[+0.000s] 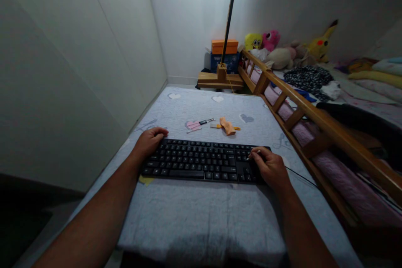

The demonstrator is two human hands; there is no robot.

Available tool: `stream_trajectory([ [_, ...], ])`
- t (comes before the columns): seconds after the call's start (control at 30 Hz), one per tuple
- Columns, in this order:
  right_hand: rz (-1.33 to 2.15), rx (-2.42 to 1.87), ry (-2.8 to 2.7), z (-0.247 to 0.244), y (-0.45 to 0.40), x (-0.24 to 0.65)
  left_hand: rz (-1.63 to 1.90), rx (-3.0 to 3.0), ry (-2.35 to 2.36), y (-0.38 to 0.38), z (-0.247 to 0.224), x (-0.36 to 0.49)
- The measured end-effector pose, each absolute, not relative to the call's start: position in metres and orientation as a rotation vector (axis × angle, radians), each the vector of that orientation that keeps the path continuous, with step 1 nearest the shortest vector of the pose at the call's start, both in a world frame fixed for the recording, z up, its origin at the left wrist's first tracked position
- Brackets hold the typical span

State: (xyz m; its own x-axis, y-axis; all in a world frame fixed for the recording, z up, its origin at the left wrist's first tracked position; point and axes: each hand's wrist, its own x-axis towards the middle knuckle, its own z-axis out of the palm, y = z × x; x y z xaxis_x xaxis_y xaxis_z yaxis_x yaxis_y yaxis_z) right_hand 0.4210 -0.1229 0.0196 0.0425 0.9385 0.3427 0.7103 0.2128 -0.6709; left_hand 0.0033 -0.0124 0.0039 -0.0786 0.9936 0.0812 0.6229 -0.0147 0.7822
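A black keyboard [194,160] lies flat across the cloth-covered table. My left hand [150,141] is closed round its left end, with the fingers over the back corner. Above the keys near the right end, my right hand [266,162] pinches a thin cotton swab [250,157], its white tip down by the keys left of the number pad. Behind the keyboard lie a second cotton swab [194,130], a slim tool with a black grip and metal tip [204,122], and a folded orange cloth [227,126] across a yellow-handled brush [216,126].
A wooden bed rail [292,96] runs along the table's right side; a white cabinet [78,50] stands on the left. Beyond the far edge is a lamp stand on a wooden base [221,77]. The keyboard's cable [301,176] trails right. A yellow patch [146,180] shows under the keyboard.
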Motion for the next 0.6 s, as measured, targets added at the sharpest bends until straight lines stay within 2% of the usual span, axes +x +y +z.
stream_trajectory([
  [0.6, 0.377, -1.578, -1.709, 0.0198, -0.1230, 0.4205, 0.930, 1.670, 1.741, -0.0123, 0.0017, 0.0014],
])
